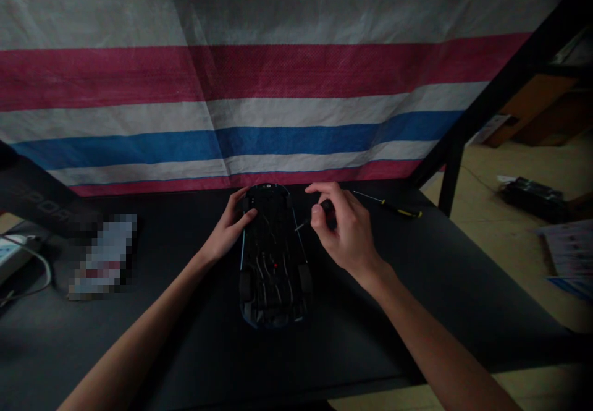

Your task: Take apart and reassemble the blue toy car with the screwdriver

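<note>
A dark toy car (273, 238) lies upside down on the black table, its underside and wheels facing up. My left hand (231, 225) grips the car's far left side, with the thumb resting on the underside. Beside the car's right edge, my right hand (345, 225) holds a small screwdriver (303, 224) between curled fingers, the index finger stretched out. Its short shaft points left toward the car; I cannot tell whether the tip touches it. Most of the dark handle is hidden by the fingers.
A second screwdriver (401, 209), black and yellow, lies at the back right of the table (185, 349). On the left are a blurred-out flat item (109, 250) and a white power strip (16, 253) with a cable. A striped sheet (278, 71) hangs behind the table.
</note>
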`<state>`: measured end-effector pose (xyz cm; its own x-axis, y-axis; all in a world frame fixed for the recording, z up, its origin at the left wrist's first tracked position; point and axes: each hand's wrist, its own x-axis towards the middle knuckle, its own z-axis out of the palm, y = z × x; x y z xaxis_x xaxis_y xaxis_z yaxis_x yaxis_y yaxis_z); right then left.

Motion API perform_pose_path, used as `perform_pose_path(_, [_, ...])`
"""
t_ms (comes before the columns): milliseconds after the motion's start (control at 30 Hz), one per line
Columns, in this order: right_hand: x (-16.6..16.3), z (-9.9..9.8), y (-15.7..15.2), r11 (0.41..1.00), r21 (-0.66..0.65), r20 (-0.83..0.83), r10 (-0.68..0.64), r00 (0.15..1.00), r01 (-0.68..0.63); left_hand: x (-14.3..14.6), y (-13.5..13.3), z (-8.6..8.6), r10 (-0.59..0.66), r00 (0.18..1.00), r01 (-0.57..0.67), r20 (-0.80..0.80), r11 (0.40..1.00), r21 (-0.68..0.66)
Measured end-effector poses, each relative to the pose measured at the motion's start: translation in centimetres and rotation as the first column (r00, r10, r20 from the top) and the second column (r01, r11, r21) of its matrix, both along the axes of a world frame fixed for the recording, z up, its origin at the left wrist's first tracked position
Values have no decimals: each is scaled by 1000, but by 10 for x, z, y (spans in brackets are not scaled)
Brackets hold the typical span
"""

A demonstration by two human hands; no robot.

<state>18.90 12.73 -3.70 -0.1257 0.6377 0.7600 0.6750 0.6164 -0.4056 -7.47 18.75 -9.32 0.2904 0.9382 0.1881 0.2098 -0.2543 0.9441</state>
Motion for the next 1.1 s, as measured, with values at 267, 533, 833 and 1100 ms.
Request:
perform_pose_path(267, [-1,1,0,999,-31,2,6,1000,-6,-1,1,-1,14,1000,-14,-1,1000,-10])
perform_pose_path(533, [0,4,1,999,-20,26,39,999,-38,-2,1,-1,17,1000,-17,-5,1000,-24])
perform_pose_path(833, [2,7,1,998,-35,23,52,998,-51,-2,1,-2,12,1000,-12,-15,1000,-17])
perform_pose_path(1100, [1,3,2,999,-31,41,42,998,-41,-2,-2,9,81,978,-53,-193,987,149])
